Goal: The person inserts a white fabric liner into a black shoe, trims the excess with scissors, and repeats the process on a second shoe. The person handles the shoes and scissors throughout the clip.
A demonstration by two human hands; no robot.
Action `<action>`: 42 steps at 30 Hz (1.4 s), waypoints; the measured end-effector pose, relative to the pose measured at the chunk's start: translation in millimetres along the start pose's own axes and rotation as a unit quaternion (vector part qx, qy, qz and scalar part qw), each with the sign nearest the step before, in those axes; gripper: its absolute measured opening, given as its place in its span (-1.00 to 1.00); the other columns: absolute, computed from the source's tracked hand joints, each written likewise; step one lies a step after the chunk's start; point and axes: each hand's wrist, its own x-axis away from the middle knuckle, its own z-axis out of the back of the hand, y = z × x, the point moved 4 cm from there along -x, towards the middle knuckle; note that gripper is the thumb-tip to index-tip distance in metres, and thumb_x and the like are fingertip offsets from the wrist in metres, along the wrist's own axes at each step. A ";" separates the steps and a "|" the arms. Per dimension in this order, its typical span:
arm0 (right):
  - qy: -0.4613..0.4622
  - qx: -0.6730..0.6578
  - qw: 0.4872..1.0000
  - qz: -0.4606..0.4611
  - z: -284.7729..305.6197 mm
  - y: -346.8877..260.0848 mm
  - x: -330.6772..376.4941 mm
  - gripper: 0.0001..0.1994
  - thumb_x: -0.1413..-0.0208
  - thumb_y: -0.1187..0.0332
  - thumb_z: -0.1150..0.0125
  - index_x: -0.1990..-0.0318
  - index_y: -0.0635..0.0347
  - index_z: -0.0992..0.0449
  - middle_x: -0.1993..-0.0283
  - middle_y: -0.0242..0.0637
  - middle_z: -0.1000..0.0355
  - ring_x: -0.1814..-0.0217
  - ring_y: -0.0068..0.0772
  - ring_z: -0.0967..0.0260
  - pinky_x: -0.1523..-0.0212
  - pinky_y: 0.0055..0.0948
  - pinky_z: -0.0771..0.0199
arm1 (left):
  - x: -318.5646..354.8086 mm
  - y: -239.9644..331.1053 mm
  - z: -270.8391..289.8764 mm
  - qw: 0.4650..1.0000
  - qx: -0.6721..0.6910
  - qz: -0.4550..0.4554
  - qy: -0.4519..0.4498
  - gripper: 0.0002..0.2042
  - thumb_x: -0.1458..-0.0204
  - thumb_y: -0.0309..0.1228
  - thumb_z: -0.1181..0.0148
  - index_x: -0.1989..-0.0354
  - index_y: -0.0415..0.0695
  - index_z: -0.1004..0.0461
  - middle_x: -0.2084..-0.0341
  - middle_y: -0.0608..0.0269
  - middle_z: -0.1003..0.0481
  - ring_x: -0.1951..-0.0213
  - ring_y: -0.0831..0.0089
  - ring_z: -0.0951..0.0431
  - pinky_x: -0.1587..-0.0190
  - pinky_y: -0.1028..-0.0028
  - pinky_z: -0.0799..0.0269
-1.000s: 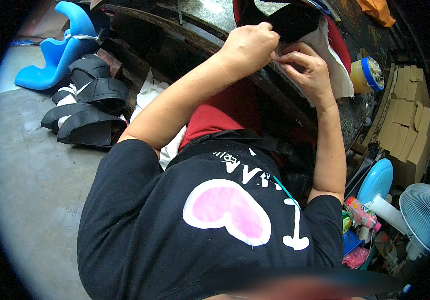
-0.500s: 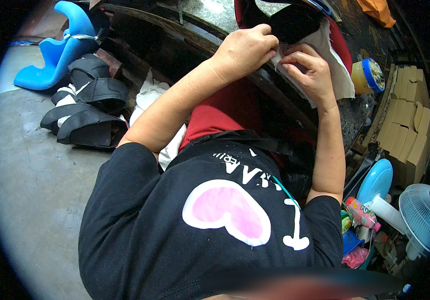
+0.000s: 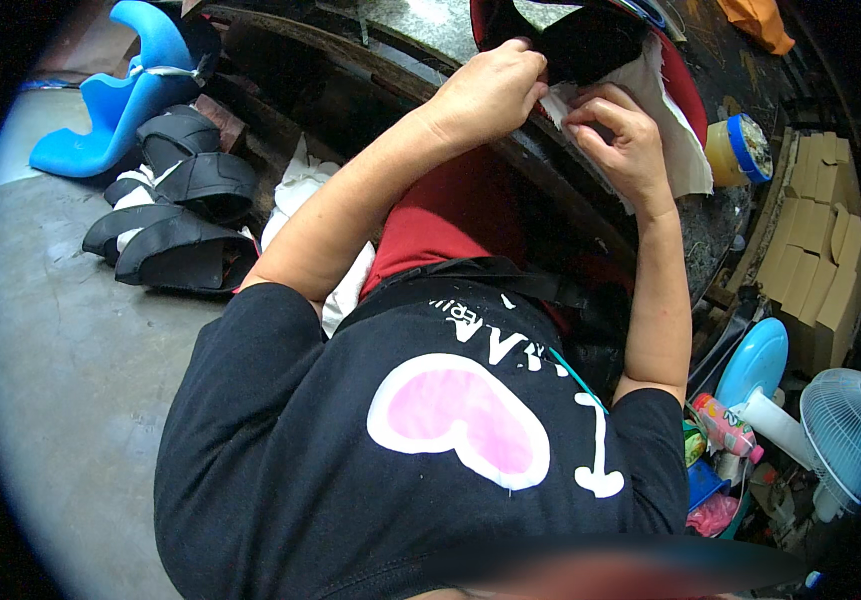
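- I see a black piece (image 3: 590, 45) lying on the bench edge (image 3: 550, 180), at the top of the view, with a white cloth (image 3: 665, 120) just under it.
- My left hand (image 3: 490, 90) is curled shut on the near edge of the black piece. The piece runs away from that hand, up and to the right.
- My right hand (image 3: 620, 135) pinches the white cloth with bent fingertips, just right of the left hand. The two hands almost touch.
- The left hand is nearer the black piece; the right sits just below it.
- A yellow jar (image 3: 735, 150) stands to the right.
- Black shoe parts (image 3: 175, 215) and a blue form (image 3: 120, 95) lie on the floor, well apart to the left.
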 end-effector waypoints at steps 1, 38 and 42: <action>-0.002 -0.001 1.000 -0.001 0.5 0.1 0.5 -0.88 0.04 0.40 -0.28 0.35 0.23 -0.60 0.38 -0.25 -0.46 0.33 -0.29 -0.48 0.29 -0.41 -0.46 | -1.0 -0.6 1.2 1.000 -0.006 -0.015 0.016 -0.86 -0.11 -0.44 -0.13 0.28 -0.28 -0.47 0.36 -0.02 -0.48 0.41 0.04 -0.56 0.33 0.24 -0.52; 0.003 0.051 0.998 0.023 -3.3 -4.7 2.6 -0.87 0.09 0.45 -0.36 0.33 0.15 -0.58 0.32 -0.26 -0.43 0.30 -0.20 -0.48 0.26 -0.34 -0.49 | 3.8 6.7 3.5 0.996 -0.034 0.079 0.019 -0.81 0.09 -0.43 -0.24 0.34 -0.26 -0.44 0.36 -0.06 -0.41 0.34 -0.06 -0.51 0.24 0.15 -0.49; 0.012 0.044 0.999 0.023 -3.3 -5.2 2.5 -0.88 0.08 0.45 -0.36 0.34 0.14 -0.58 0.33 -0.27 -0.43 0.30 -0.20 -0.48 0.26 -0.33 -0.49 | 1.2 16.4 6.8 0.997 -0.048 0.058 -0.007 -0.82 0.06 -0.37 -0.23 0.36 -0.22 -0.48 0.33 -0.02 -0.44 0.33 0.00 -0.58 0.24 0.17 -0.56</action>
